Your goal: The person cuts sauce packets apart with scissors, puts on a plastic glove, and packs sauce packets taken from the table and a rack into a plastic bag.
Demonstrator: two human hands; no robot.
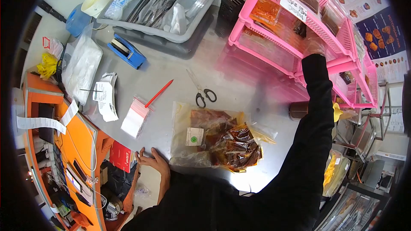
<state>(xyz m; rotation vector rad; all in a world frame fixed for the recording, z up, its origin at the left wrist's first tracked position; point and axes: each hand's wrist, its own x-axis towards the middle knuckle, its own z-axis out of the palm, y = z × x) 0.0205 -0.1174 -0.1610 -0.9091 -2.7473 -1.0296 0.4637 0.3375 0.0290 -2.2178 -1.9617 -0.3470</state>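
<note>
My right hand (314,45), which looks covered by a clear glove, reaches into the middle tier of a pink plastic rack (267,42). It is among bags of orange and dark food (265,12), and its fingers are hidden. At the table's front edge rests my left hand (154,161), fingers apart and holding nothing. Beside it on the metal table lies a clear bag of dark brown sauce (233,145) with a white label (194,137) bearing a green dot. Just behind the bag are black-handled scissors (205,97), blades slightly parted.
A red pen (159,93) lies by a packet of small zip bags (136,117). Farther back are receipts (106,96), a blue tape dispenser (127,51) and a grey bin (188,34) of cutlery. A dark brown container (298,110) stands under my right arm.
</note>
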